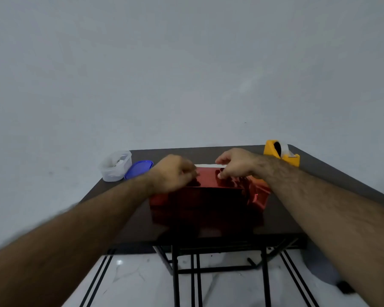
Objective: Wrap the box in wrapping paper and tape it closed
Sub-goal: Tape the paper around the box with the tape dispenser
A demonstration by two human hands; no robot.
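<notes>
Box (206, 196) mid-frame on counter (315, 173), red paper (208, 178) folded over top. Both hands on far edge: left hand (175, 173) fingers curled, pinching paper; right hand (235, 165) fingers bent, pinching white edge. Seam-closing step, likely. Next: tape from yellow dispenser (282, 152), right of centre; one hand must hold flap.

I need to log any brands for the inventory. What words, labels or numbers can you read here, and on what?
None can be read.
Yellow tape dispenser: no legible marking.
Clear plastic container and blue lid: nothing readable; contents too blurred.
Red wrapping paper on the box: plain, shiny, no print.
</notes>
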